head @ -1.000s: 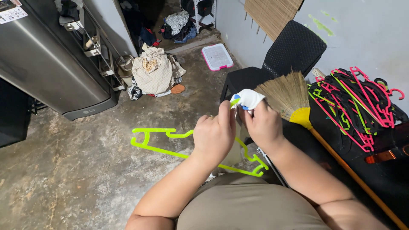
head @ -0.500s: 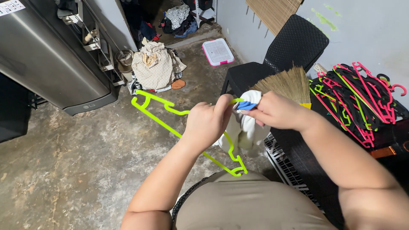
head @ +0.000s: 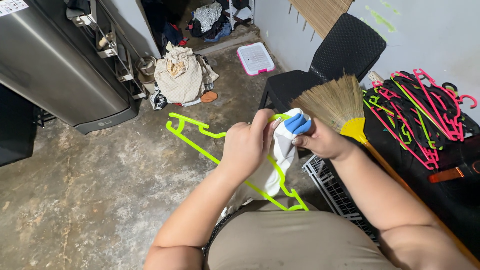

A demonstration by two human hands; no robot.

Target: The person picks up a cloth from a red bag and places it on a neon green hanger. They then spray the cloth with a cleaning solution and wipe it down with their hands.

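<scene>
My left hand (head: 247, 146) grips the top of a neon green plastic hanger (head: 196, 133) together with a white garment (head: 274, 165) that hangs from it. My right hand (head: 322, 141) pinches the garment's upper edge, where a blue trim (head: 298, 123) shows. The hanger tilts, one arm pointing up-left over the concrete floor, the other running down toward my lap. The hanger's hook is hidden behind my fingers and the cloth.
A broom (head: 340, 112) with a yellow collar leans to my right. A pile of pink, green and black hangers (head: 425, 110) lies on a dark surface. A black plastic chair (head: 325, 65), a white wire basket (head: 335, 190), a laundry heap (head: 182, 75), a pink-rimmed tray (head: 256, 57) and a steel refrigerator (head: 55, 75) stand around.
The hanger has swung from lying level below my hands to tilting steeply, left arm up. The white garment has been pulled further down over it, and both hands shifted slightly.
</scene>
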